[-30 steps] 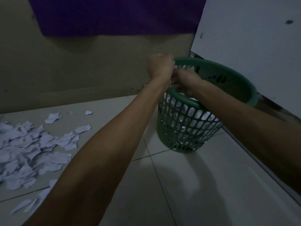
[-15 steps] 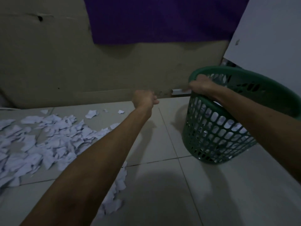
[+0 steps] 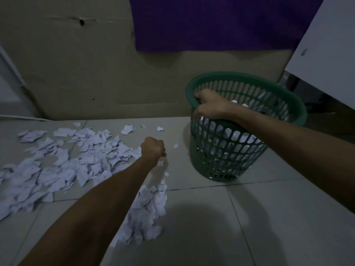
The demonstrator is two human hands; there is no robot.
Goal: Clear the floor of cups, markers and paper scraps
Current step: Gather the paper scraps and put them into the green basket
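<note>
Pale tiled floor (image 3: 211, 227), dim room, cardboard wall (image 3: 76, 73) far.
My right hand (image 3: 210, 106) grasps the green basket (image 3: 278, 87) rim; my left hand (image 3: 153, 147) is curled, contents unclear, over paper scraps (image 3: 63, 166) strewn left.

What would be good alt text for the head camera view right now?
The right hand grips the rim of a green mesh basket holding paper, while the left hand, fingers curled, reaches down over white paper scraps scattered across the tiled floor. Dim lighting; a purple cloth hangs behind.
</note>
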